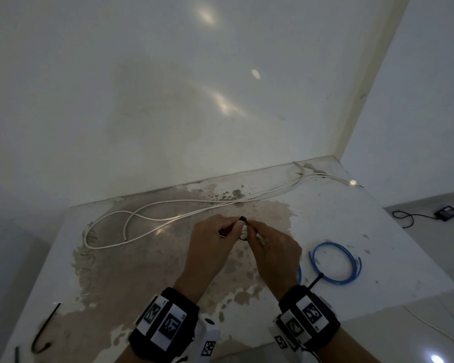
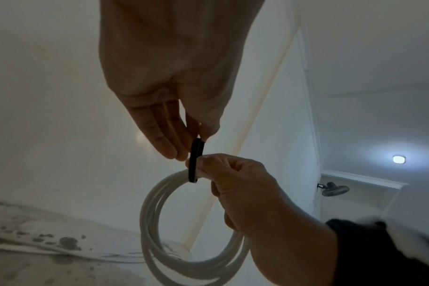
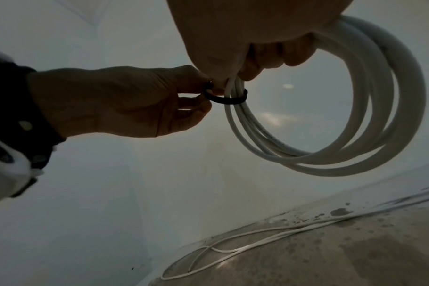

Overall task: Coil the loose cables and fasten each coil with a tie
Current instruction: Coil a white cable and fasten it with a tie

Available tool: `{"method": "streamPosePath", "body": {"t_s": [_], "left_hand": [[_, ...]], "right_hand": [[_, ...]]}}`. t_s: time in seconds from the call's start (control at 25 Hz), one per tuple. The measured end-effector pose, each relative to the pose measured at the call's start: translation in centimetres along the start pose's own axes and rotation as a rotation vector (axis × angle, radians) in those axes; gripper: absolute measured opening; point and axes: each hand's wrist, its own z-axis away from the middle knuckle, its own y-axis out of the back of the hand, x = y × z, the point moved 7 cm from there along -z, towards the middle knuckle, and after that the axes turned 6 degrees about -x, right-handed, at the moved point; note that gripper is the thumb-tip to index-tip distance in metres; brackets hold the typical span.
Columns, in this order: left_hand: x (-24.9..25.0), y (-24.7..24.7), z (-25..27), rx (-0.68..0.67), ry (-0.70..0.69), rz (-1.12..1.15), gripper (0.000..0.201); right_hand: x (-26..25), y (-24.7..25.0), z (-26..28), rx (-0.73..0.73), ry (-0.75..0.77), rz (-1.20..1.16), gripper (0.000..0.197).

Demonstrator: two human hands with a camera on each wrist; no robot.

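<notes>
I hold a white cable coil [image 2: 154,212] [image 3: 355,151] in the air above the table. My right hand [image 1: 252,229] [image 2: 208,166] [image 3: 235,75] grips the coil's top bundle, with the loops hanging below it. A black tie [image 1: 243,219] [image 2: 196,158] [image 3: 229,100] is looped round that bundle. My left hand [image 1: 230,226] [image 2: 186,147] [image 3: 205,96] pinches the tie's ends between thumb and fingertips, right beside the right hand. A long loose white cable [image 1: 168,218] [image 3: 233,249] lies spread across the table behind my hands.
A blue cable coil [image 1: 336,263] with a black tie lies on the stained white table [image 1: 351,226] to the right. Spare black ties [image 1: 46,328] lie near the front left edge. A wall rises behind the table. On the floor at right sits a black adapter [image 1: 447,213].
</notes>
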Motion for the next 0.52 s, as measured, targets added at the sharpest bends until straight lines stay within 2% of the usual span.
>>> {"method": "streamPosePath", "body": {"t_s": [0.12,0.24,0.36,0.44,0.52], "left_hand": [[-0.6,-0.1,0.3,0.009,0.041,0.053,0.026],[-0.3,-0.5,0.2,-0.033,0.013,-0.057,0.024],[-0.2,-0.2,0.1,-0.023,-0.009,-0.068,0.019],[-0.6,0.1,0.2,0.001,0.018,0.012,0.013],[-1.4,0.2,0.2,-0.006,0.12,0.165,0.007]], "right_hand": [[0.1,-0.3,-0.3,-0.033,0.006,0.022,0.032],[0.2,-0.7,-0.2,-0.071,0.008,0.009,0.032],[-0.2,-0.4,-0.4,-0.063,0.012,-0.011,0.03],[-0.6,0.0,-0.8,-0.045,0.027,0.021,0.03],[-0.7,0.1,-0.8,-0.046,0.039,0.038,0.029]]}}
